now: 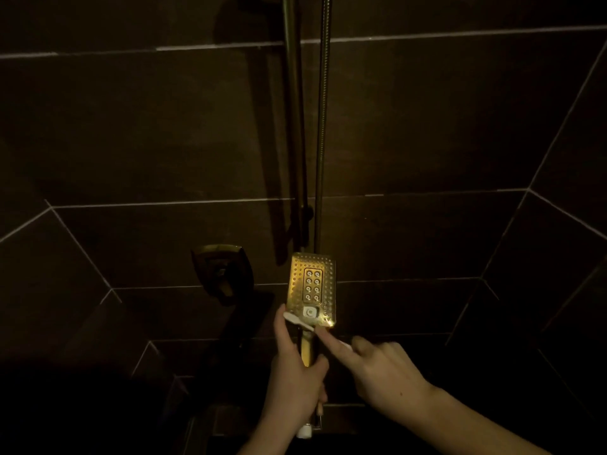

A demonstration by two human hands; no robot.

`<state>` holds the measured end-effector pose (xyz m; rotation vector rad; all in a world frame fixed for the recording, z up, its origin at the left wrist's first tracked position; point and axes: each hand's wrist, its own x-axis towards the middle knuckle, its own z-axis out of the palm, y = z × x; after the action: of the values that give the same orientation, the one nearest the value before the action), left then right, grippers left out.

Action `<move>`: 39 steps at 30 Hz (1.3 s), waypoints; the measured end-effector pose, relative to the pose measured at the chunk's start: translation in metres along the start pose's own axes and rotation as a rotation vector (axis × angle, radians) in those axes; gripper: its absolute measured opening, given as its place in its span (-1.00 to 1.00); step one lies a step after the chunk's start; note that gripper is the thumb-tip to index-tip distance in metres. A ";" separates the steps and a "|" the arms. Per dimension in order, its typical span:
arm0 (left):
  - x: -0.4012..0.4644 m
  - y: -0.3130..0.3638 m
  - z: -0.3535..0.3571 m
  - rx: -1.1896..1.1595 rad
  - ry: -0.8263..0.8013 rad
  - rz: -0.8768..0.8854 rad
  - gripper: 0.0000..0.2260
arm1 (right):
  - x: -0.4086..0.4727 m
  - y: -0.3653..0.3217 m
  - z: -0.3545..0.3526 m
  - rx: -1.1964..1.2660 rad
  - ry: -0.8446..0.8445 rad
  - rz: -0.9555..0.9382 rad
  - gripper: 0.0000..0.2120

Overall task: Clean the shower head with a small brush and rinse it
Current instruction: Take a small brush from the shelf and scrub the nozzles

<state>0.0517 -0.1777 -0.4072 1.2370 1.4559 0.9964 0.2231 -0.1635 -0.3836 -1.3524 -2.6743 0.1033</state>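
Observation:
A gold rectangular shower head [312, 287] with rows of nozzles faces me, low in the middle of the head view. My left hand [295, 379] grips its gold handle from below. My right hand [384, 369] holds a small white brush [299, 321], index finger stretched along it. The brush head lies across the bottom edge of the shower face, just left of a white button. Part of the brush handle is hidden under my finger.
A gold hose [320, 133] and a riser rail [295, 126] run up the dark tiled wall behind. A gold mixer lever [220, 274] sticks out to the left of the shower head. The light is dim and the lower corners are black.

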 end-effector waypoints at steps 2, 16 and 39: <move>-0.004 0.000 0.000 0.011 0.001 0.008 -0.05 | 0.006 0.006 -0.003 0.013 0.041 0.089 -0.16; -0.010 -0.009 -0.003 -0.066 0.038 -0.039 -0.04 | 0.009 -0.004 0.002 0.041 0.065 0.206 -0.12; -0.005 0.015 0.059 0.018 -0.397 0.171 -0.06 | -0.096 0.055 -0.018 0.420 0.235 1.040 -0.67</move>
<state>0.1127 -0.1800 -0.4047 1.4940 1.0657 0.7918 0.3262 -0.2085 -0.3822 -2.2135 -1.4064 0.5247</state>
